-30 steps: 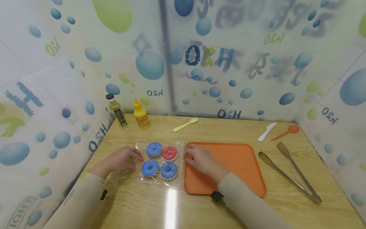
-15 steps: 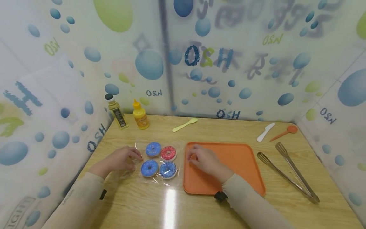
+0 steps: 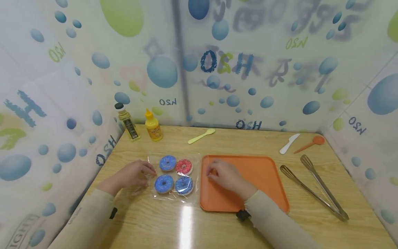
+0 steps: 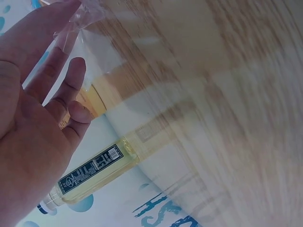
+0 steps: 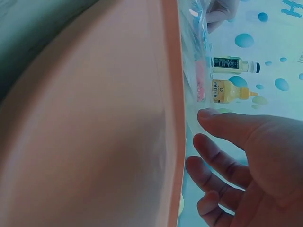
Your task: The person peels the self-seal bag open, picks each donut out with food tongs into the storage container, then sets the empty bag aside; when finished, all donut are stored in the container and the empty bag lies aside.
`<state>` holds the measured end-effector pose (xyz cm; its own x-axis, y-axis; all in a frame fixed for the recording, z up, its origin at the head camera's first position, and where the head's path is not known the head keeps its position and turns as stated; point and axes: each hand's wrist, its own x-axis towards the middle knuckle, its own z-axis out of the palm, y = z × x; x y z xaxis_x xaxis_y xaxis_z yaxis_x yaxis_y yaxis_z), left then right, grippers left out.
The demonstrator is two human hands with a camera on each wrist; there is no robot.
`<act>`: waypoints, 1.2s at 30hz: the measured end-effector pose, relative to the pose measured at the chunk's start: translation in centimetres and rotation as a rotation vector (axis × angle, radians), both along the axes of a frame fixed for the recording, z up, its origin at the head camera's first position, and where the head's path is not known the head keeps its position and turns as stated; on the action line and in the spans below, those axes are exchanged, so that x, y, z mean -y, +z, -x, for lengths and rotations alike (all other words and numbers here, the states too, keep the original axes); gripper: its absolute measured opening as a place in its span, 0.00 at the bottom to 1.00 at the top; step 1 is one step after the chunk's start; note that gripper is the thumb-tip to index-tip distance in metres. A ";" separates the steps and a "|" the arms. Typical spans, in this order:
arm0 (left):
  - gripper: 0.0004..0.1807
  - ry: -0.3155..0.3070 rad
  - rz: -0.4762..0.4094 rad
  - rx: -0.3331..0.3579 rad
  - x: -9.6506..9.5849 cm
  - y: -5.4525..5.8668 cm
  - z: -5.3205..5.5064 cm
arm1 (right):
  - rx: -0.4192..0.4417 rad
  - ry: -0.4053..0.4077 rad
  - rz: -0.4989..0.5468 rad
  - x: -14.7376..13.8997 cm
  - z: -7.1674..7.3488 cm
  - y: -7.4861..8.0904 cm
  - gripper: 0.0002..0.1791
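A clear plastic bag [image 3: 174,199] with blue doughnuts [image 3: 163,184] and a red one [image 3: 184,167] in it lies flat left of the orange tray [image 3: 258,183]. At the bag's left edge my left hand [image 3: 135,174] pinches the film between thumb and index finger; in the left wrist view the crumpled film [image 4: 92,14] shows at those fingertips. Over the left part of the tray hovers my right hand [image 3: 225,176], its fingers loosely bent and holding nothing. The right wrist view shows its thumb and fingers apart, near the tray's rim [image 5: 174,94].
Metal tongs [image 3: 321,193] lie right of the tray. Behind them are a white knife [image 3: 289,144] and an orange spoon [image 3: 311,143]. A pale green spoon [image 3: 201,136] lies at the back, with a yellow squeeze bottle [image 3: 153,127] and an oil bottle [image 3: 129,124] at back left.
My right hand has moved right, from the bag's right edge to above the tray. My left hand stays at the bag's left edge.
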<state>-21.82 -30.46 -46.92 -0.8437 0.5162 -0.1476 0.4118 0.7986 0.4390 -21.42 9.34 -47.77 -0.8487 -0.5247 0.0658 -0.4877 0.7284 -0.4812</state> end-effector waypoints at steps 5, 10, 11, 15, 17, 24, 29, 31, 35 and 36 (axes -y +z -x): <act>0.19 -0.008 0.021 -0.024 -0.1 -0.2 -0.1 | 0.038 -0.018 -0.035 -0.4 -0.1 -0.3 0.02; 0.20 -0.006 0.020 -0.028 -0.1 -0.3 -0.1 | 0.059 -0.058 -0.062 -0.6 -0.2 0.0 0.06; 0.21 -0.005 0.018 -0.028 -0.2 -0.3 -0.2 | 0.050 -0.062 -0.063 -0.5 -0.3 0.1 0.08; 0.23 0.003 0.008 -0.025 -0.2 0.0 -0.3 | 0.008 -0.077 -0.086 -0.1 -0.4 0.6 0.09; 0.24 0.011 0.001 -0.017 -0.2 0.3 -0.4 | -0.005 -0.075 -0.097 0.2 -0.5 0.6 0.09; 0.20 0.050 -0.043 -0.011 -1.4 1.1 -0.5 | -0.017 -0.068 -0.105 1.1 -1.2 0.3 0.14; 0.14 0.073 -0.086 -0.068 -3.8 2.0 -0.5 | -0.015 -0.077 -0.137 1.2 -1.3 -0.1 0.17; 0.13 0.032 -0.099 -0.115 -5.0 2.1 -0.4 | -0.007 -0.077 -0.150 1.3 -1.3 -0.2 0.19; 0.13 -0.037 -0.124 -0.142 -7.1 2.0 0.1 | 0.016 -0.083 -0.159 1.4 -1.4 -0.3 0.24; 0.12 -0.052 -0.128 -0.147 -7.5 1.8 0.3 | 0.015 -0.083 -0.163 1.4 -1.4 -0.3 0.24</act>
